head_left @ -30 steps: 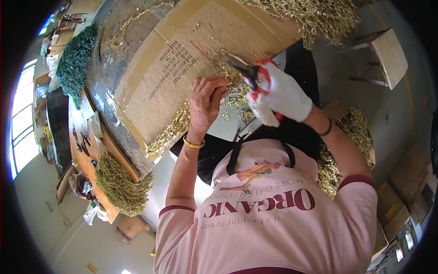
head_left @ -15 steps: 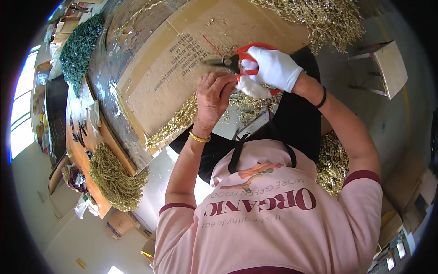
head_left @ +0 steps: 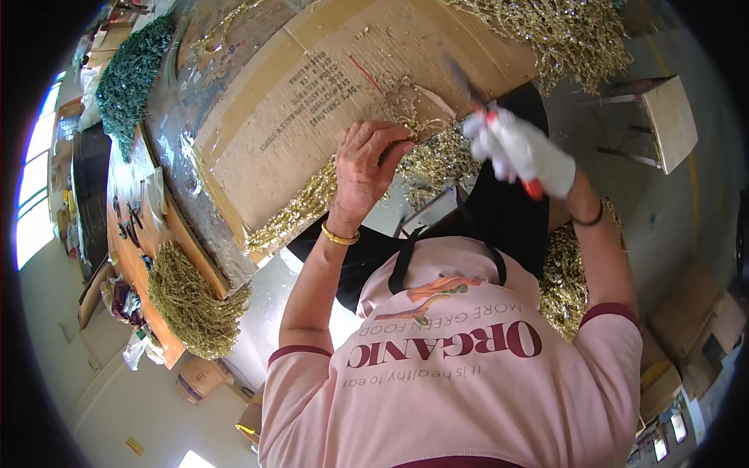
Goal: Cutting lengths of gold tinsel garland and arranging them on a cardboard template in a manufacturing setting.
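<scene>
My bare left hand (head_left: pixel 363 168) is closed in a pinch at the cardboard's near edge. At its fingertips is a gold glittery sprig (head_left: pixel 417 123) with thin stems reaching away across the board. My right hand (head_left: pixel 534 154), in a white glove, is wrapped round red-handled pliers (head_left: pixel 470 90). Their jaws point away from me, smeared by motion and apart from the sprig. Beneath the hands, more gold glitter sprigs (head_left: pixel 441 165) hang over my lap. A strip of gold sprigs (head_left: pixel 300 214) lies along the near edge of the cardboard sheet (head_left: pixel 273 117).
Bunches of gold sprigs (head_left: pixel 558 35) stand at the far right, with a green bunch (head_left: pixel 134 82) at the far left. Another gold bunch (head_left: pixel 195 300) lies on the orange-brown board (head_left: pixel 136 183) at left, near small dark tools. A stool (head_left: pixel 667 121) stands at right.
My right hand has swung right and nearer to me with the pliers, away from my left hand. The left hand has stayed nearly in place, and the sprig beside it now shows.
</scene>
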{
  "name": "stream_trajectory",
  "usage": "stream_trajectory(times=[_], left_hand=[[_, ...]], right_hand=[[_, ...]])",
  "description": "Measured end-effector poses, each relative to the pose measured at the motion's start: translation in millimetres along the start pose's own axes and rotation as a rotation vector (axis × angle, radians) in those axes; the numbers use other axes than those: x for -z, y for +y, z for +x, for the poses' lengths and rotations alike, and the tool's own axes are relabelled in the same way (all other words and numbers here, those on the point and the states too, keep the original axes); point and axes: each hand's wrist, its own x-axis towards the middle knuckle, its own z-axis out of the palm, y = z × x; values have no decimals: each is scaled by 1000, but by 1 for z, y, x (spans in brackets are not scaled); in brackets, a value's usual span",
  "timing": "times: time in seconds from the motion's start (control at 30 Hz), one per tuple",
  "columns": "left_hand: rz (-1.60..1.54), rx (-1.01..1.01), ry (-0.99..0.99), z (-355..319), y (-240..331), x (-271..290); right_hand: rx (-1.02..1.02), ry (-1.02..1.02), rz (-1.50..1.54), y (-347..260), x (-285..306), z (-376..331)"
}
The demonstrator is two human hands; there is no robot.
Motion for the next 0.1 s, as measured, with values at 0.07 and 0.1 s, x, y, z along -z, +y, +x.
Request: stream_trajectory(times=[0.07, 0.1], left_hand=[[-9, -9, -4, 2, 1, -1], [-5, -5, -4, 1, 0, -2]], right_hand=[[-256, -204, 306, 26, -17, -25], [-260, -205, 310, 27, -17, -25]])
